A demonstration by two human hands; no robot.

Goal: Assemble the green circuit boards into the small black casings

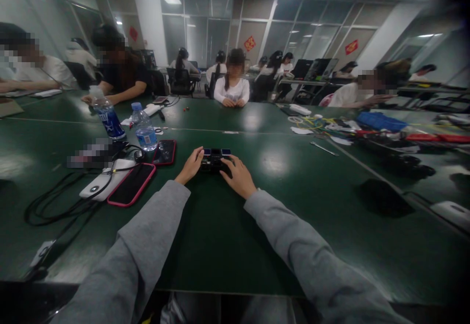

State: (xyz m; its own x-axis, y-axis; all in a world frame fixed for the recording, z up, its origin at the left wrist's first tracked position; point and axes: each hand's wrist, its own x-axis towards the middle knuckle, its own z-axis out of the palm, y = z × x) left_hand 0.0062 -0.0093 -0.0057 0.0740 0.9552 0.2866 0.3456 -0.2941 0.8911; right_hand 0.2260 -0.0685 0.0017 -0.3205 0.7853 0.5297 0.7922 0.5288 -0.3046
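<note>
Just left of the grip, a pink-cased phone (131, 184) and a red-cased phone (164, 152) are laid flat. The left hand (190, 166) is closed on the dark cube (215, 158), which is clamped between 2 hands on the green table (220, 236), and the right hand (238, 176) is curled over its right side.

Table top (227, 236) is dark green, smooth & semi-gloss w/ lamp glare, grey sleeves (147, 245) are soft matt cloth, small black block (215, 159) looks hard plastic w/ shiny blue faces, pink-rimmed phone (131, 184) has glossy glass, water bottles (144, 130) clear plastic, black cables (47, 211) matt rubbery.
</note>
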